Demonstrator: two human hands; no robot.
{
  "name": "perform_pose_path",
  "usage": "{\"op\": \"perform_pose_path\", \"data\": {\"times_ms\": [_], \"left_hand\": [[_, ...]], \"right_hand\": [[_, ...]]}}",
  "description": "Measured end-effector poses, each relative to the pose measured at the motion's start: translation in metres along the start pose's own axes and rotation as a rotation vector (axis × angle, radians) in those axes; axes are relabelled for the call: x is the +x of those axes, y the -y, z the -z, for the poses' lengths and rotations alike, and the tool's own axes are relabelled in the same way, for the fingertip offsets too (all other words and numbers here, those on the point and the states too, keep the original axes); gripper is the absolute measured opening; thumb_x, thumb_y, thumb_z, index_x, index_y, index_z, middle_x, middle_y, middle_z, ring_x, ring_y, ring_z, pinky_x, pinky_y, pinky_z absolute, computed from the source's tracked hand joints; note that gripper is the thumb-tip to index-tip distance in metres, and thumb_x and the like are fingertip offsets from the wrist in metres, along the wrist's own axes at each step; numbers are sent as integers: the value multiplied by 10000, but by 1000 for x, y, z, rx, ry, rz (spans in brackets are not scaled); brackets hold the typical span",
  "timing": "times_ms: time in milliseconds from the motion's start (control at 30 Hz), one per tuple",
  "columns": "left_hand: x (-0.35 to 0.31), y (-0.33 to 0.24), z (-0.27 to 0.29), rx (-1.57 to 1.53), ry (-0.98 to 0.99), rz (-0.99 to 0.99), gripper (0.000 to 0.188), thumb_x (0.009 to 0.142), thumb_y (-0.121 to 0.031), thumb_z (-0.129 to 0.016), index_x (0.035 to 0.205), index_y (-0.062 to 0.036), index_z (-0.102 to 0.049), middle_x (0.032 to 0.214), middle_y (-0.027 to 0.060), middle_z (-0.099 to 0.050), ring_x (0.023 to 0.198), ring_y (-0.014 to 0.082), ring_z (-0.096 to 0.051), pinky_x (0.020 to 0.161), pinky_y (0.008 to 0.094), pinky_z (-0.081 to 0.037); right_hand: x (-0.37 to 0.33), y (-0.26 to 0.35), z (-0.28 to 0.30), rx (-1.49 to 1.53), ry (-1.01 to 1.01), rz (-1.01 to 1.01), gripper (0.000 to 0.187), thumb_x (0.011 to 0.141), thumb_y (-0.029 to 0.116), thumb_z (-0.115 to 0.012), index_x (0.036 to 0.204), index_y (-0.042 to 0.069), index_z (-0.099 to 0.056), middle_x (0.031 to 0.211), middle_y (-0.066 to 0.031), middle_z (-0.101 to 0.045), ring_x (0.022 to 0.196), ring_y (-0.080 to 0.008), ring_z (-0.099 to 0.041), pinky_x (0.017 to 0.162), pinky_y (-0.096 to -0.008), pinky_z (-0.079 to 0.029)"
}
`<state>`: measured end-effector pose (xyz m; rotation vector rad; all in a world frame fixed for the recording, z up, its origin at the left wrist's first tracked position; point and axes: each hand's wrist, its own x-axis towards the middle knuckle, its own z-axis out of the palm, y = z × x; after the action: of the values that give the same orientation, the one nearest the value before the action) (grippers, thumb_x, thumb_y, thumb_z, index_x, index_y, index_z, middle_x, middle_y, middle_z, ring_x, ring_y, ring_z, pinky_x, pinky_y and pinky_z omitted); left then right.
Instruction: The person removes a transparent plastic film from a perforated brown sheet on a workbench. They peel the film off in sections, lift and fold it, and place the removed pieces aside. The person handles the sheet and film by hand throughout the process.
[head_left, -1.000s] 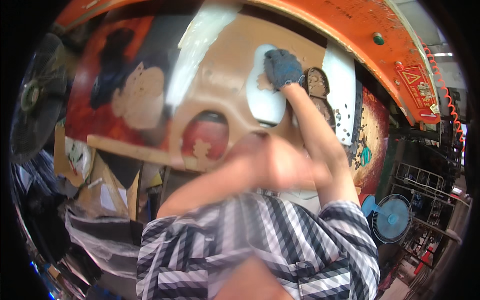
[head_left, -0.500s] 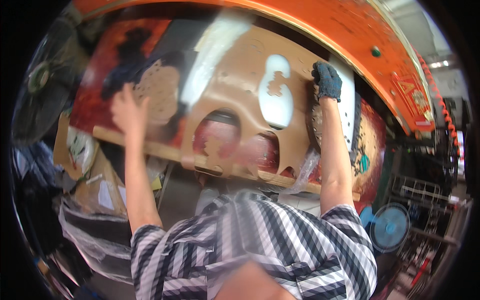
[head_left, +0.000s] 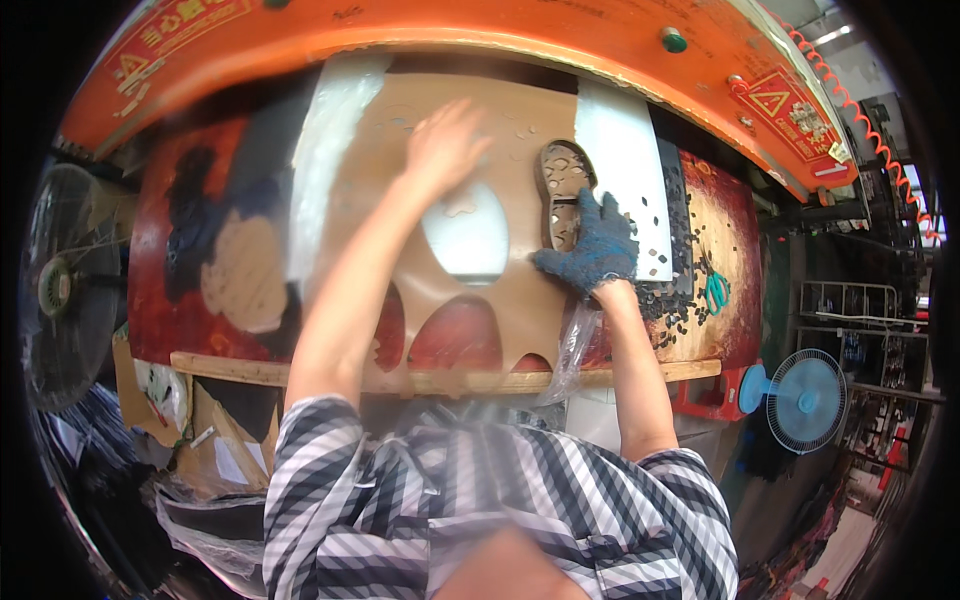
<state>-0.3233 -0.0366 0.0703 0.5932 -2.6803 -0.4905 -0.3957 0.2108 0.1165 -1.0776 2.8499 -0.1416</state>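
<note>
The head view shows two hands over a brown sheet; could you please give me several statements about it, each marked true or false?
1. The right hand is gloved. True.
2. The left hand is gloved too. False: the left hand is bare.
3. The sole-shaped frame is next to the right hand. True.
4. The brown sheet is uncut. False: the brown sheet has large openings.
5. The blue fan stands right of the brown sheet. True.

The red-stained worktop (head_left: 155,310), with a wooden front strip (head_left: 640,373), carries a white board (head_left: 625,165) partly under a broad brown sheet (head_left: 528,312) with rounded cut-outs, small black chips (head_left: 676,312) and a teal looped object (head_left: 716,297).
</note>
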Motion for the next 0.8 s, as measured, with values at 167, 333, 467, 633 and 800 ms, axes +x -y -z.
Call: {"op": "perform_pose_path", "data": {"times_ms": [167,333,467,633,800], "left_hand": [[55,-15,-60,170,112,77,625,939,-521,-430,1427,-131,-413,1524,159,-291,1427,298,-233,1147,461,-201],[34,-47,-92,208,130,-234,716,907,-586,-446,1432,-102,-402,1517,167,-303,1429,294,-231,1154,481,-170],[-44,-142,-60,-333,513,-631,536,876,-388,-586,1294,-61,-512,1343,187,-505,1208,340,-504,1001,472,-405],[-57,-154,-32,-776,606,-711,362,913,-267,-544,1230,-97,-579,1170,171,-620,965,293,-646,826,387,-520],[25,-85,-65,36,-138,-46,452,881,-369,-579,1237,-91,-576,1334,196,-507,1242,356,-458,1026,503,-360]], "right_hand": [[16,-34,14,746,98,6,924,604,425,-784,1387,68,-448,1320,-165,-511,1192,-309,-510,1010,-405,-415],[-1,-88,38,1526,-1,-272,788,625,209,-625,1361,-19,-460,1210,-138,-576,1018,-199,-577,879,-292,-470],[-19,-131,59,1541,-166,-258,812,606,156,-594,1384,-18,-443,1211,-134,-590,961,-206,-618,832,-288,-511],[-22,-166,64,1365,-147,-226,855,591,172,-624,1399,-19,-422,1244,-146,-576,1036,-224,-609,883,-330,-508],[-19,-151,55,1460,-113,-126,858,612,175,-675,1402,-29,-409,1272,-152,-565,1078,-243,-599,924,-331,-492]]}}
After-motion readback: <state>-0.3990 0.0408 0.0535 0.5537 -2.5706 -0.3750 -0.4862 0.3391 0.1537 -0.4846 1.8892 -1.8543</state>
